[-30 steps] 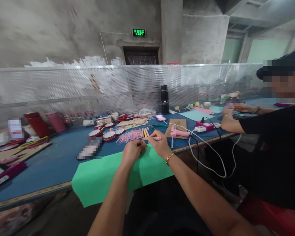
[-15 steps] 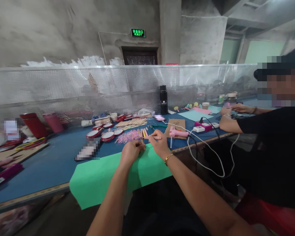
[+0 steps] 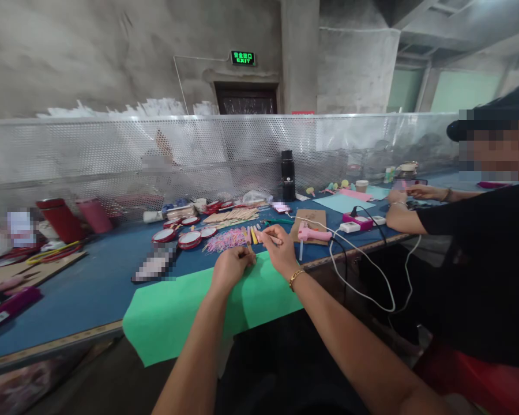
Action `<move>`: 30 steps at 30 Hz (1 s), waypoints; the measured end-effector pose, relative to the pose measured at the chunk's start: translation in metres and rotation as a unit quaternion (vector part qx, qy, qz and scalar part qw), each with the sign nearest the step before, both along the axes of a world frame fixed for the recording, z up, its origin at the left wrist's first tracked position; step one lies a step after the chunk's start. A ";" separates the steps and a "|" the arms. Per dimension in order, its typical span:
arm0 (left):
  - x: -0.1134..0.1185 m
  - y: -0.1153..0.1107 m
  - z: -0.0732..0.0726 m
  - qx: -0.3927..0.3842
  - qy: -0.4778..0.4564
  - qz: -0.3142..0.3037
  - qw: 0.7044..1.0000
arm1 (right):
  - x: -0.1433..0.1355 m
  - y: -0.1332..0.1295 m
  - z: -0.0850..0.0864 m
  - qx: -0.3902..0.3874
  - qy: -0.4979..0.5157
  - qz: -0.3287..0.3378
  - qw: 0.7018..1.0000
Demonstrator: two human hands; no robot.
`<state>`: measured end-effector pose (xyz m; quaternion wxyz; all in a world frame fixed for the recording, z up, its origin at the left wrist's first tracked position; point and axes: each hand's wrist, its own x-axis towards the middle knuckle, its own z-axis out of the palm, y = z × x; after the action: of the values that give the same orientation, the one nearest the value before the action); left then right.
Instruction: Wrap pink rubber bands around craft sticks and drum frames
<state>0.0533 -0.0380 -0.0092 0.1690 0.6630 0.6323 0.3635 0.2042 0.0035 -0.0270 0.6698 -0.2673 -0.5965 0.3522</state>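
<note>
Over one green sheet [image 3: 173, 317]: left hand [image 3: 233, 265], right hand [image 3: 282, 252] holding one stick [image 3: 277, 240].

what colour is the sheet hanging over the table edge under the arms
The sheet is green; it shows in the head view.

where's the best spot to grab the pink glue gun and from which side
The pink glue gun is probably best gripped by the middle of its handle, from above on the near side: it lies partly over cardboard, slim handle stretching right, with a black cord leaving that end.
</note>
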 end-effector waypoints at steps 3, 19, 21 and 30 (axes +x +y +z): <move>-0.004 0.002 -0.003 0.007 -0.039 -0.029 0.999 | -0.002 0.004 -0.002 -0.005 -0.007 0.064 0.998; -0.002 -0.002 -0.004 0.035 -0.040 -0.022 0.998 | -0.002 0.009 -0.006 0.034 -0.091 0.102 0.990; -0.001 -0.001 -0.004 0.037 -0.041 -0.025 0.998 | -0.002 0.009 -0.006 0.041 -0.093 0.084 0.991; -0.003 0.006 -0.007 0.030 -0.040 -0.020 0.999 | 0.004 0.004 0.001 0.004 -0.033 0.044 0.998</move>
<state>0.0504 -0.0317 -0.0163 0.1811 0.6649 0.6006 0.4055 0.2083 0.0070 -0.0260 0.6348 -0.2498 -0.6308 0.3698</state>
